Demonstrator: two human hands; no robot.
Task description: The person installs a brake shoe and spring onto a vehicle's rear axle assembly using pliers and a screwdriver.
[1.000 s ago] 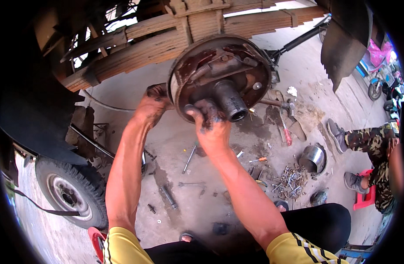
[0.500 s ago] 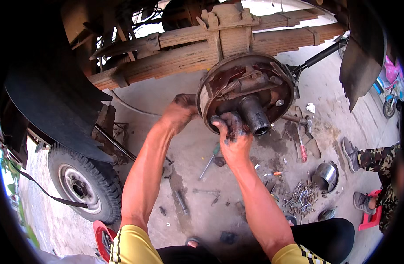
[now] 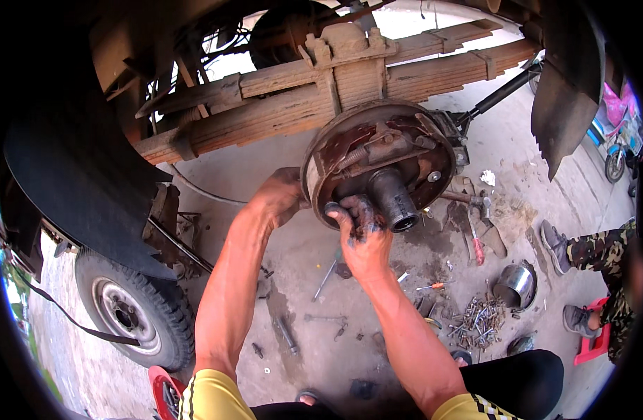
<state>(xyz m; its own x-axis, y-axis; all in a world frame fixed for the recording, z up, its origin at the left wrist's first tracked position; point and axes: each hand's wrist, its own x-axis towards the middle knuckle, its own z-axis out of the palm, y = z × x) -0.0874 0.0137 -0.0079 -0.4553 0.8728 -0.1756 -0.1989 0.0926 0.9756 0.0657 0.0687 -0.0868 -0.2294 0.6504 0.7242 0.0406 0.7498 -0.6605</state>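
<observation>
A rusty drum brake assembly (image 3: 309,164) with its round backing plate faces me in the middle of the view. From its centre juts a dark, greasy axle tube (image 3: 392,199). A coil spring (image 3: 352,158) and curved brake shoes show inside. My left hand (image 3: 281,194) reaches behind the plate's left edge, its fingers hidden there. Blackened with grease, my right hand (image 3: 364,225) is closed at the lower inside of the assembly, just left of the tube. Its thumb presses by a small dark round part; what the fingers grip is hidden.
Rusty leaf springs (image 3: 279,94) cross above the brake. A hammer (image 3: 468,199), a red-handled tool (image 3: 478,245), a screwdriver (image 3: 326,278), a pile of bolts (image 3: 479,322) and a metal cylinder (image 3: 515,285) lie on the ground. A wheel (image 3: 136,308) stands left; a person's shoe (image 3: 556,246) shows right.
The view has shifted slightly, so the brake sits lower and further left in the picture. Both hands keep nearly the same places on the brake; my right fingers have moved slightly.
</observation>
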